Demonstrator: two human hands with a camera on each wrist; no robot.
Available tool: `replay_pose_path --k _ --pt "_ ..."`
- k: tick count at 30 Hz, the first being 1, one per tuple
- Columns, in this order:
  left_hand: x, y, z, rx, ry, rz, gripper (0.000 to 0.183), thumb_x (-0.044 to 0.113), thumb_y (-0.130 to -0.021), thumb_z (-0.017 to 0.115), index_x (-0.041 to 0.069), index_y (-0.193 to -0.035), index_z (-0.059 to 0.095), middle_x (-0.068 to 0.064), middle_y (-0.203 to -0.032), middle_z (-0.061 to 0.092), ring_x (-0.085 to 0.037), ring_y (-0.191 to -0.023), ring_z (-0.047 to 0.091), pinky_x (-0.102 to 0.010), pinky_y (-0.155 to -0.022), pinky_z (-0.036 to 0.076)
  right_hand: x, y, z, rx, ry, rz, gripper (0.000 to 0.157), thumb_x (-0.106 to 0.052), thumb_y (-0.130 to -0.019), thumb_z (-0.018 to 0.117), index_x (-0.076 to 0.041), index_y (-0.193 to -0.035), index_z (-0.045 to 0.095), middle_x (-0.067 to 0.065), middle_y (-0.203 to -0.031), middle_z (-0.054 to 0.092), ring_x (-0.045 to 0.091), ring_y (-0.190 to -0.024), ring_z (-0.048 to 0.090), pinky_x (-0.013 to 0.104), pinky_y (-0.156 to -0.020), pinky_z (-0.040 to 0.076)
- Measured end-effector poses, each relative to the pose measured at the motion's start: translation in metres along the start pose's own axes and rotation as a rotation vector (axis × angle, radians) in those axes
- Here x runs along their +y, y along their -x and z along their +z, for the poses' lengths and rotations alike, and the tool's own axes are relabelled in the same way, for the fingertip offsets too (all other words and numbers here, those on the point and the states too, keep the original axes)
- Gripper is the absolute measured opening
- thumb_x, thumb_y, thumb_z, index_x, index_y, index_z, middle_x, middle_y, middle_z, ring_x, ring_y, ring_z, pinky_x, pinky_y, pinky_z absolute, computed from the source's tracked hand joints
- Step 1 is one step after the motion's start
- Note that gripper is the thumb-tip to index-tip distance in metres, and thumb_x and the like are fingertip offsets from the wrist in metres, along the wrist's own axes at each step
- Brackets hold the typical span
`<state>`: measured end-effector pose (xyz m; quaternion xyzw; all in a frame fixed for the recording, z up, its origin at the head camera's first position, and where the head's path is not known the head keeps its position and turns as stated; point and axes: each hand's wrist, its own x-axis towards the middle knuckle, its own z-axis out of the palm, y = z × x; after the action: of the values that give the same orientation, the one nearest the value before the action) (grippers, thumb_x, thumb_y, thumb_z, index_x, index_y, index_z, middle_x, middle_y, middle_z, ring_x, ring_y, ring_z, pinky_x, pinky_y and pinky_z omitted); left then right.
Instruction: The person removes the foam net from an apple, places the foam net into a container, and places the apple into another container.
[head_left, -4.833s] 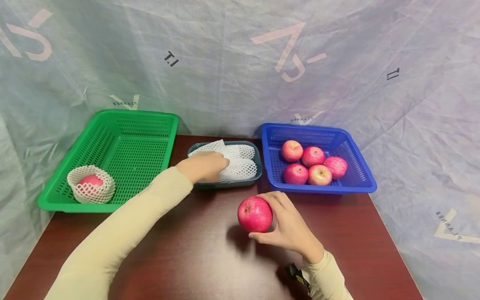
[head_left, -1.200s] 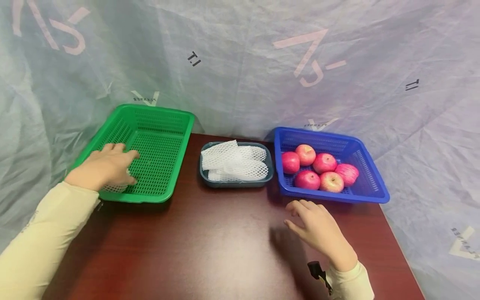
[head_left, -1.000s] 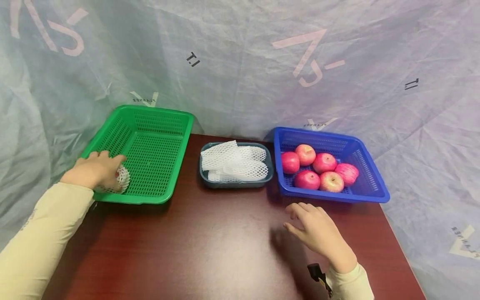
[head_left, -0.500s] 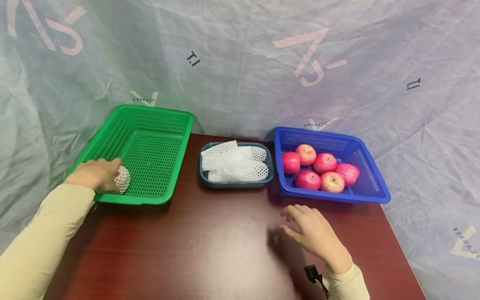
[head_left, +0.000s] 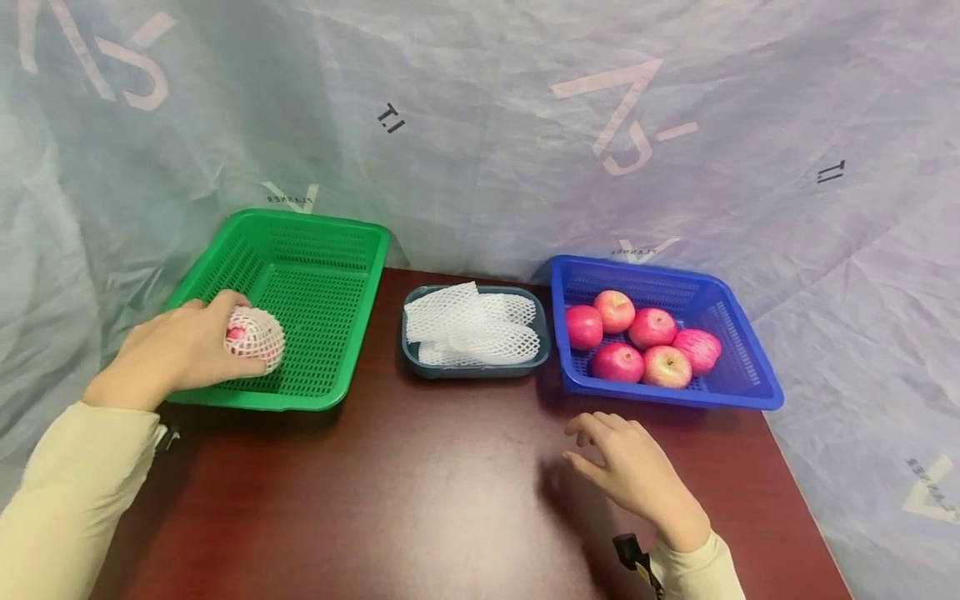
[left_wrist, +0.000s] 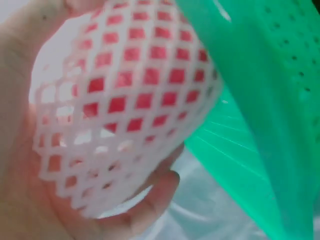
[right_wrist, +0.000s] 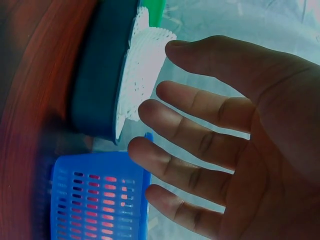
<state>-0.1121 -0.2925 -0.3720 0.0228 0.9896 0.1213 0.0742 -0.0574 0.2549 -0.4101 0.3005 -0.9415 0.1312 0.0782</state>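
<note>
My left hand grips a red apple in a white foam net sleeve, fingers and thumb around its sides. It is over the near left part of the green basket; in the left wrist view the sleeve overlaps the green rim. My right hand hovers over the table in front of the blue basket. Its fingers are loosely bent with nothing between them, and the right wrist view shows the bare palm.
Between the baskets stands a dark teal tray with white foam net sleeves piled in it. Several bare apples lie in the blue basket. A grey printed sheet hangs behind the brown table.
Earlier my right hand held a bare apple and my left reached into the tray. The blue basket has gained an apple. My left hand took the netted apple from the green basket's floor and raised it.
</note>
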Motion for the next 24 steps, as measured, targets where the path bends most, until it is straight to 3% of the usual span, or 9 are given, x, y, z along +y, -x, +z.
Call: replay_pose_path --k 5,9,16,21,24 --pt "0.021 0.02 -0.002 0.099 0.103 0.073 0.091 0.065 -0.068 0.082 0.018 -0.138 0.045 -0.02 -0.111 0.059 -0.039 -0.091 0.059 -0.053 -0.057 0.046 -0.002 -0.001 0.0 -0.001 0.001 -0.003 0.028 -0.023 -0.079 0.083 -0.017 -0.101 0.067 -0.008 -0.085 0.063 0.012 -0.081 0.061 0.039 -0.071 0.048" --pt "0.035 0.034 0.002 0.152 0.265 0.11 0.085 0.059 -0.069 0.085 0.023 -0.137 0.047 -0.014 -0.113 0.063 -0.032 -0.095 0.06 -0.047 -0.065 0.047 -0.003 -0.001 -0.001 0.009 -0.001 -0.013 0.027 -0.022 -0.079 0.083 -0.017 -0.1 0.067 -0.008 -0.084 0.063 0.011 -0.079 0.06 0.038 -0.069 0.048" --pt "0.063 0.051 0.014 0.145 0.554 0.189 0.082 0.044 -0.073 0.089 0.03 -0.14 0.045 -0.005 -0.115 0.062 -0.024 -0.097 0.056 -0.039 -0.073 0.046 -0.006 -0.001 -0.003 0.049 -0.033 -0.036 0.024 -0.02 -0.08 0.082 -0.018 -0.098 0.067 -0.009 -0.083 0.062 0.011 -0.077 0.06 0.036 -0.068 0.049" --pt "0.085 0.054 0.023 0.156 0.667 0.293 0.079 0.032 -0.073 0.091 0.031 -0.139 0.047 0.001 -0.115 0.061 -0.018 -0.1 0.056 -0.035 -0.078 0.048 -0.009 -0.007 -0.005 0.122 -0.101 -0.069 0.017 -0.02 -0.084 0.079 -0.018 -0.096 0.067 -0.01 -0.086 0.063 0.009 -0.081 0.061 0.035 -0.071 0.049" --pt "0.102 0.051 0.031 0.14 0.724 0.363 0.078 0.031 -0.073 0.091 0.03 -0.137 0.048 0.003 -0.116 0.06 -0.017 -0.102 0.057 -0.04 -0.082 0.048 -0.012 -0.014 -0.006 0.168 -0.157 -0.1 0.015 -0.019 -0.085 0.077 -0.017 -0.097 0.068 -0.01 -0.091 0.064 0.009 -0.085 0.061 0.031 -0.076 0.047"
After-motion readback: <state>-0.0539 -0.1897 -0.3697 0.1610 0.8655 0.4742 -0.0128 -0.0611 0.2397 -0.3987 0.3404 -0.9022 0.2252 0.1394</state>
